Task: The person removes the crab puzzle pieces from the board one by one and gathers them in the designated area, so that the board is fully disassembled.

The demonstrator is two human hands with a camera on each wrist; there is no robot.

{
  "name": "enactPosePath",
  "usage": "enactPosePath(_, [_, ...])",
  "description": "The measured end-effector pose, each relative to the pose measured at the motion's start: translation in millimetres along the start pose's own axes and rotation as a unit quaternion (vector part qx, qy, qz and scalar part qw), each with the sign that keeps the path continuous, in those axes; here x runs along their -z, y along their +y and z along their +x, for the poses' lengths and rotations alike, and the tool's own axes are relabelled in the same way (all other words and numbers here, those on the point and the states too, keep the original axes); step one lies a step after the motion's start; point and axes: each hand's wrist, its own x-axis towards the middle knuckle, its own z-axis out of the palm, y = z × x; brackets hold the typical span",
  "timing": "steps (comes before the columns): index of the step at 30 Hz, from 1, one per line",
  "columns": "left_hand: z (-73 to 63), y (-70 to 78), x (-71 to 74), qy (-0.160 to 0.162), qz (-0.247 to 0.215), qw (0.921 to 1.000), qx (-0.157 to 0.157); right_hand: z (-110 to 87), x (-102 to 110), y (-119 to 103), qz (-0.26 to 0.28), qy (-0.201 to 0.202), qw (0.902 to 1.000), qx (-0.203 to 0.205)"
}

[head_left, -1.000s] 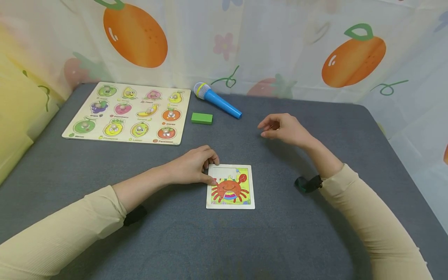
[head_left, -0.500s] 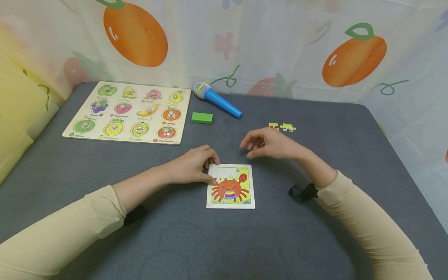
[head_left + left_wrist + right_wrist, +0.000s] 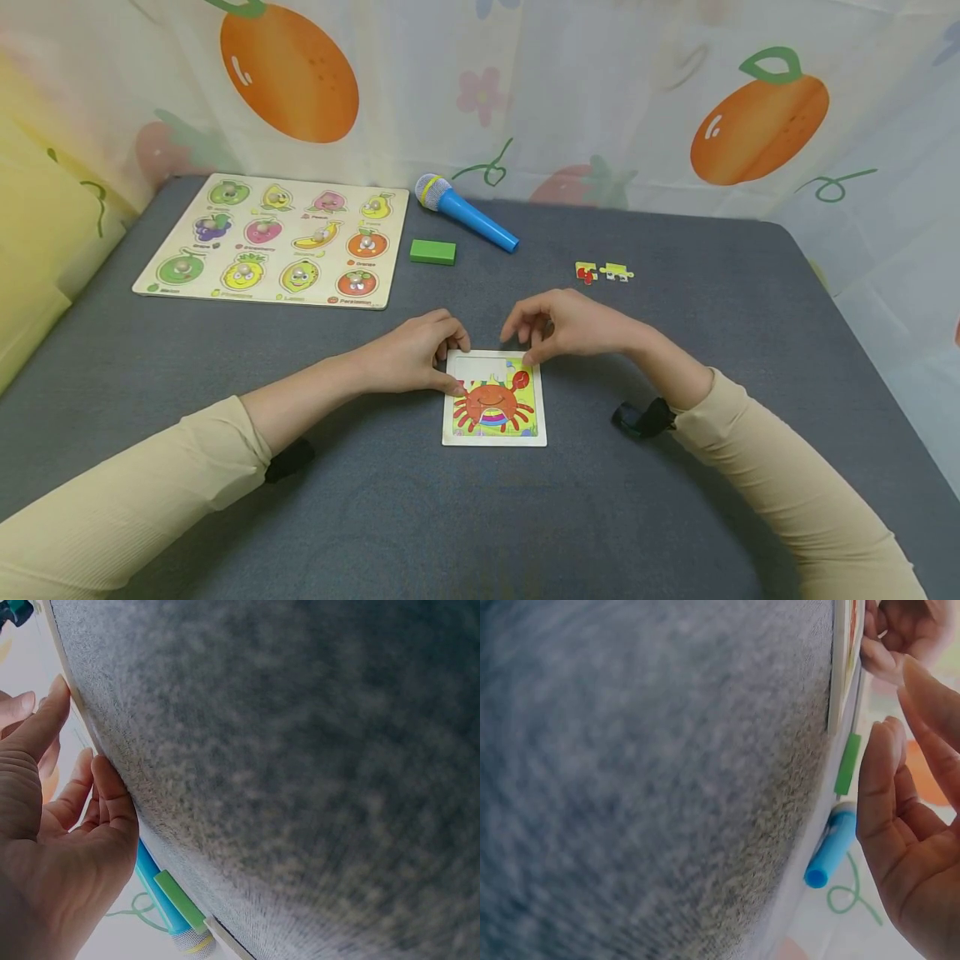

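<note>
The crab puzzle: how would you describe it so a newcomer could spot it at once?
On the dark grey table, look nearer than the big fruit board, to where the left hand holds a small white frame. That's the crab puzzle: its one smiling red crab sets it apart from the board's many fruits.

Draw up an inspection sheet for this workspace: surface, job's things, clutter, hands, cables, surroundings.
Surface: dark grey, cloth-textured tabletop, looks flat.
Job's things: square white-framed crab puzzle, upper-left area unfilled; small yellow-and-red jigsaw piece and small yellow-and-white jigsaw piece lie loose beyond the right hand.
Clutter: pale rectangular fruit-picture board, green rectangular block, blue-handled toy microphone with grey head.
Hands: left hand grips the puzzle's upper-left corner; right hand's fingers are loosely bent at its upper-right, nothing seen in them, contact unclear.
Cables: nothing seen.
Surroundings: white fruit-print curtain behind the table.
</note>
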Motion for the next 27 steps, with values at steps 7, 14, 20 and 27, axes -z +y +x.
enactPosePath(7, [-0.1, 0.0, -0.4, 0.002, 0.0, 1.0, 0.0, 0.2, -5, -5, -0.01, -0.013, 0.9999, 0.001])
enactPosePath(14, [-0.2, -0.2, -0.2, 0.004, -0.002, 1.0, -0.002, -1.2, -10, -7, -0.028, -0.018, 0.9994, 0.006])
enactPosePath(20, [-0.1, -0.9, -0.2, 0.002, -0.005, 1.0, -0.003, -2.9, -12, -6, -0.034, -0.025, 0.9991, 0.01])
enactPosePath(27, [-0.3, -1.0, -0.4, 0.002, -0.003, 1.0, -0.001, -2.4, -14, -6, -0.051, -0.026, 0.9982, 0.016])
